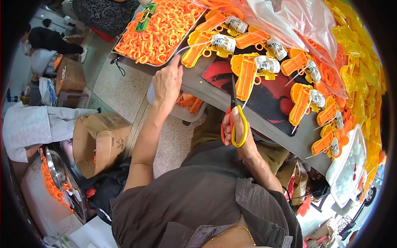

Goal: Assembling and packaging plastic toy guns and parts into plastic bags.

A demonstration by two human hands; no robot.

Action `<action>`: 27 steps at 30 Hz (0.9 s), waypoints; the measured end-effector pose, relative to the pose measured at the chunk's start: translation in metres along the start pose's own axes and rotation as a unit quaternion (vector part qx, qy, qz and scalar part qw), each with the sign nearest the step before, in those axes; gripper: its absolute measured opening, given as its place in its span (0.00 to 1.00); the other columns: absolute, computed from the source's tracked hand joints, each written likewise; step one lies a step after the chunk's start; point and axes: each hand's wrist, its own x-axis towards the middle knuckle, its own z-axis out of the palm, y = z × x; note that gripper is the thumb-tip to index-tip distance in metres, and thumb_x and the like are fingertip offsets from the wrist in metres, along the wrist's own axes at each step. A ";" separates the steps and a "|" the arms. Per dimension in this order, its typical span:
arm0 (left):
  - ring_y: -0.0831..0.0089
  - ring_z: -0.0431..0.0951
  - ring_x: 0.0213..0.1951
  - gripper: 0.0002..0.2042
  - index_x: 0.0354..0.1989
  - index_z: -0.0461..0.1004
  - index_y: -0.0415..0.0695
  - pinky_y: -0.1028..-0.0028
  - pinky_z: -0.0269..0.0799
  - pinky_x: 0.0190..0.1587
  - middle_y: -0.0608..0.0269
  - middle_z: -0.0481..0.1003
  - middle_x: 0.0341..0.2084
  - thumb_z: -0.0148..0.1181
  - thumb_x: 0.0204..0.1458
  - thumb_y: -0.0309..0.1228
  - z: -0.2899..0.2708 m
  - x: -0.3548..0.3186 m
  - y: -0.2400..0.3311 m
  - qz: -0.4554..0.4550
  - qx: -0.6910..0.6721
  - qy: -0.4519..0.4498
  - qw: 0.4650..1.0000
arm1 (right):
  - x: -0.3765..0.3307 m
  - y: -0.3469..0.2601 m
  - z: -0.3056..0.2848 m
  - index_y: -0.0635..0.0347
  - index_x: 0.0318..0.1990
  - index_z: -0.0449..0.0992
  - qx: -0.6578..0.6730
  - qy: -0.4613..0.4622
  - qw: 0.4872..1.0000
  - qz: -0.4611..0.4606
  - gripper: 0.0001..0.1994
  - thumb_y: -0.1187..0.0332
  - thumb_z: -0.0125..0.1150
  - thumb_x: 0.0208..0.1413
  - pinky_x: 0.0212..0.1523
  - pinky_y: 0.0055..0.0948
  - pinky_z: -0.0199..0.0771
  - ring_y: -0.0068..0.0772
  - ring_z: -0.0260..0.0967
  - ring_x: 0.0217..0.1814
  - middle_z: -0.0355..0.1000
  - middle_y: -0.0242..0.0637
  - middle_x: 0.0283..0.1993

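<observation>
My left hand [167,84] pinches the free end of a thin white strip [188,47] at the table's near edge. The strip runs to the white and clear mechanism of an orange and yellow toy gun half [193,55]. My right hand [245,142] is closed round scissors [245,129] with one yellow and one red handle. Their dark blades point away from me and look nearly closed, close to another toy gun half [245,76]. Several more such halves lie open side up, among them a toy gun half [299,105] to the right; some have similar strips sticking out.
A tray of small orange rings [159,35], with a green piece [144,18] on it, stands at the far left. Yellow shells [357,74] heap on the right near a white bin [347,165]. Cardboard boxes [103,142] and other people are at left.
</observation>
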 end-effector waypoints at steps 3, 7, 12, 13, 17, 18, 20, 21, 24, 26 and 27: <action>0.50 0.79 0.26 0.19 0.54 0.69 0.43 0.55 0.74 0.29 0.47 0.76 0.20 0.59 0.53 0.26 -0.001 0.017 0.005 0.030 -0.006 0.002 1.000 | -0.002 0.000 0.006 0.63 0.30 0.67 -0.011 -0.003 1.000 0.022 0.32 0.37 0.40 0.64 0.16 0.21 0.61 0.21 0.60 0.15 0.57 0.30 0.17; 0.51 0.80 0.25 0.22 0.56 0.65 0.38 0.56 0.75 0.28 0.48 0.76 0.20 0.58 0.51 0.24 -0.002 0.026 0.006 0.075 0.027 -0.060 0.995 | -0.003 0.002 0.006 0.63 0.30 0.67 -0.019 -0.006 1.000 0.007 0.33 0.35 0.41 0.62 0.16 0.21 0.62 0.22 0.60 0.14 0.57 0.30 0.18; 0.47 0.79 0.30 0.13 0.46 0.71 0.42 0.53 0.73 0.32 0.45 0.76 0.24 0.61 0.52 0.28 0.001 0.012 -0.004 0.026 0.021 -0.070 0.997 | -0.006 0.002 0.000 0.63 0.31 0.67 -0.021 0.003 1.000 0.001 0.33 0.35 0.41 0.62 0.16 0.21 0.63 0.22 0.60 0.14 0.59 0.30 0.19; 0.46 0.78 0.30 0.06 0.36 0.73 0.41 0.53 0.73 0.31 0.46 0.77 0.24 0.60 0.53 0.30 -0.001 0.008 -0.003 0.024 -0.005 -0.033 0.999 | -0.007 0.000 0.000 0.63 0.31 0.68 -0.029 -0.002 1.000 0.010 0.33 0.35 0.41 0.62 0.16 0.21 0.63 0.22 0.60 0.14 0.59 0.30 0.19; 0.51 0.79 0.28 0.06 0.33 0.75 0.44 0.55 0.73 0.30 0.54 0.78 0.27 0.60 0.54 0.33 -0.021 -0.006 0.007 -0.014 -0.030 0.015 0.999 | -0.001 0.002 0.009 0.64 0.33 0.68 -0.062 -0.055 0.994 0.076 0.34 0.34 0.40 0.62 0.20 0.22 0.67 0.23 0.63 0.17 0.60 0.31 0.21; 0.51 0.79 0.28 0.06 0.33 0.75 0.44 0.55 0.73 0.30 0.54 0.78 0.27 0.60 0.54 0.33 -0.027 -0.009 0.012 -0.016 -0.029 0.014 0.999 | 0.001 0.005 0.015 0.64 0.33 0.68 -0.062 -0.056 0.993 0.077 0.34 0.34 0.40 0.62 0.20 0.22 0.67 0.23 0.63 0.17 0.60 0.31 0.21; 0.55 0.78 0.29 0.08 0.34 0.78 0.45 0.59 0.73 0.31 0.57 0.76 0.27 0.63 0.53 0.35 -0.038 -0.016 0.026 0.014 -0.061 0.031 0.998 | 0.008 0.017 0.026 0.63 0.38 0.68 -0.013 -0.103 0.992 0.073 0.34 0.34 0.35 0.63 0.25 0.24 0.69 0.26 0.65 0.20 0.63 0.34 0.24; 0.59 0.76 0.31 0.08 0.34 0.79 0.45 0.63 0.72 0.33 0.60 0.74 0.26 0.65 0.51 0.36 -0.034 -0.022 0.027 0.038 -0.069 0.030 0.996 | 0.016 0.029 0.026 0.64 0.40 0.68 -0.040 -0.131 0.988 0.070 0.35 0.34 0.34 0.63 0.29 0.26 0.71 0.28 0.67 0.23 0.64 0.35 0.25; 0.61 0.76 0.30 0.09 0.35 0.79 0.43 0.64 0.71 0.34 0.61 0.74 0.24 0.66 0.51 0.35 -0.014 -0.038 0.013 0.034 -0.136 0.019 0.990 | 0.026 0.041 0.048 0.65 0.40 0.68 -0.068 -0.127 0.987 0.067 0.37 0.32 0.34 0.62 0.28 0.26 0.72 0.27 0.66 0.22 0.64 0.35 0.25; 0.66 0.76 0.27 0.09 0.37 0.78 0.42 0.67 0.71 0.31 0.62 0.75 0.24 0.66 0.51 0.32 -0.007 -0.041 0.015 0.051 -0.140 0.038 0.988 | 0.034 0.051 0.054 0.66 0.40 0.68 -0.061 -0.120 0.990 0.049 0.38 0.30 0.36 0.60 0.26 0.27 0.72 0.27 0.66 0.22 0.63 0.35 0.25; 0.69 0.75 0.25 0.08 0.37 0.77 0.41 0.69 0.71 0.30 0.62 0.76 0.24 0.65 0.52 0.31 -0.005 -0.044 0.019 -0.006 -0.195 0.025 0.980 | 0.038 0.056 0.056 0.67 0.40 0.68 -0.056 -0.116 0.991 0.032 0.40 0.28 0.37 0.58 0.24 0.28 0.71 0.28 0.67 0.22 0.63 0.36 0.26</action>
